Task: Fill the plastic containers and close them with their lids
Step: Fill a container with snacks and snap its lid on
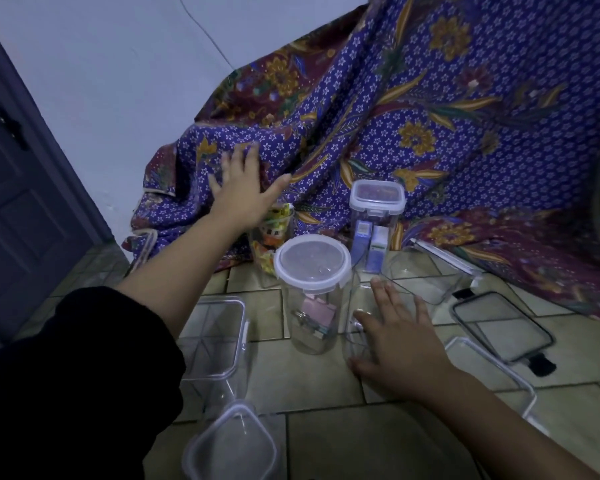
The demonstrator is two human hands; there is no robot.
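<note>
A large purple flowered batik cloth (pixel 430 116) is draped across the background, down to a beige tiled floor (pixel 326 427). One dark panelled door (pixel 21 202) is seen at the left.

Eight clear plastic containers can be counted on the floor. Three are filled:
- a round clear jar with a white-rimmed lid (pixel 309 317) at the centre, holding pink and metal items;
- a tall square clear container with a clip lid (pixel 377 216) behind it, holding blue and white boxes;
- a clear container of colourful pieces (pixel 269 251) to the left, its top hidden.

Five are seen empty, two of them lidded, at the lower left.

Two loose lids are counted at the right: a black-rimmed flat lid (pixel 499 327) and a white-rimmed lid (pixel 447 259) by the cloth.

The left hand (pixel 241 188) is held spread over the colourful container; contact cannot be told. The right hand (pixel 395 344) is laid with fingers spread on an empty clear container (pixel 355 341) just beside the round jar.
</note>
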